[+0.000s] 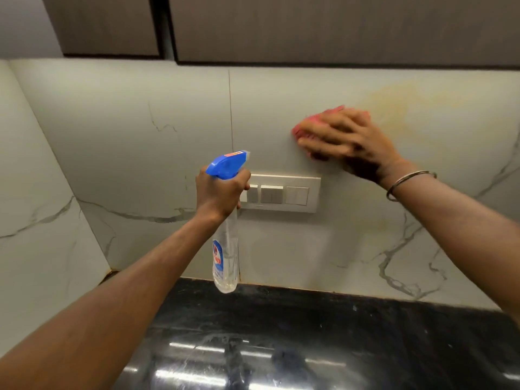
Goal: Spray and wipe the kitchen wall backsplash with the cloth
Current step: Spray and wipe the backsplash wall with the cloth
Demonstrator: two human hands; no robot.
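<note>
At far left, the marble-veined backsplash [135, 130] turns a corner above the dark, glossy tabletop [295, 342]. Our left hand [218, 194] is raised in front of the wall, with its fingers wrapped round the neck of the spray bottle [225, 249]. The bottle's blue trigger head points up and to the right, and its clear body hangs down towards the tabletop. Directly behind this hand, a white switch panel [289, 194] is mounted on the backsplash. Above and to the right of the panel, the pink cloth [299, 130] lies against the wall. Our right hand [349, 142] covers most of it, fingers extended and spread, pressing it flat, so only its left and upper edges show. Both are blurred. A metal bangle [408, 180] sits on the right wrist. A yellowish stain [399, 105] marks the wall just right of the cloth. Dark upper cabinets [323, 26] run across the top.
</note>
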